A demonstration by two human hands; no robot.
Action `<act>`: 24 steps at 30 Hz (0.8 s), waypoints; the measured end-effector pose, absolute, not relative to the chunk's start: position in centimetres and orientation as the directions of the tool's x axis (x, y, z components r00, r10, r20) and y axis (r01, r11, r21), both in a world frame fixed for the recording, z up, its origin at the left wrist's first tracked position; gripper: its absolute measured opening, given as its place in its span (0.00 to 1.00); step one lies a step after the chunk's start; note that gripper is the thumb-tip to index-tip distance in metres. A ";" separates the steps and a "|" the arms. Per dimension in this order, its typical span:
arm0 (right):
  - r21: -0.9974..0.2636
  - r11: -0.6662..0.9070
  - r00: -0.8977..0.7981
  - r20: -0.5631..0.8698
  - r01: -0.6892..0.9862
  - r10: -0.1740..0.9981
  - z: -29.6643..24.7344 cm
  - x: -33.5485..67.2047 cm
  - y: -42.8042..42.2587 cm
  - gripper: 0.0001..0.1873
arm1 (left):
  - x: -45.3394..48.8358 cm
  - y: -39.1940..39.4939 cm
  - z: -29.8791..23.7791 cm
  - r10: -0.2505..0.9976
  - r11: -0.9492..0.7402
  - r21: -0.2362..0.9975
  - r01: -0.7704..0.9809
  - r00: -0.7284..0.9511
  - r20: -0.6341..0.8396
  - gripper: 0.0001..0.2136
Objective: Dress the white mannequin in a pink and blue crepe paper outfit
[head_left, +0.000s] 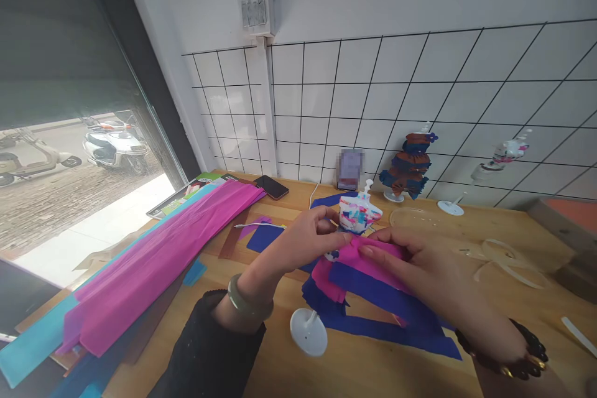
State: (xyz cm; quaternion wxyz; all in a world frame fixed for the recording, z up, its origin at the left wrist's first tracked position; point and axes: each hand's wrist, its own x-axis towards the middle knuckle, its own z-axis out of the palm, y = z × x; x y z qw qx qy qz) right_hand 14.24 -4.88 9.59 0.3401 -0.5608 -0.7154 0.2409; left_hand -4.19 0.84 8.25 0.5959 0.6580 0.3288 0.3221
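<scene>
A miniature dress form [359, 212] with a white torso splashed in pink and blue leans away from me, its round white base [308, 337] toward me. Pink crepe paper [380, 256] is gathered at its waist, and dark blue crepe paper [373, 286] hangs below and spreads onto the table. My left hand [310, 235] is closed at the form's left side, thumb pressing the pink paper at the waist. With thumb and fingers my right hand [410, 258] pinches the same pink paper just to the right. The form's lower part is mostly hidden by paper.
Long pink sheets [172, 261] and light blue sheets [37, 329] lie on the left. A dark phone [272, 186] rests near the wall, and another phone [349, 169] stands against it. Behind are a brown-and-blue dressed form [410, 165] and another form [506, 152]. Clear tape [508, 261] lies right.
</scene>
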 end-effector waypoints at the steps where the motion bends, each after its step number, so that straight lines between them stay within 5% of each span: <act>1: -0.722 0.261 -0.150 0.215 0.641 0.965 9.6 14.2 -4.9 0.16 | -4.2 0.8 8.3 0.808 -0.073 0.997 0.038 0.588 0.037 0.18; 24: -0.722 0.291 -0.217 0.197 0.628 0.956 10.1 14.3 -5.1 0.18 | -4.2 0.8 8.0 0.794 -0.105 0.994 -0.005 0.602 0.086 0.19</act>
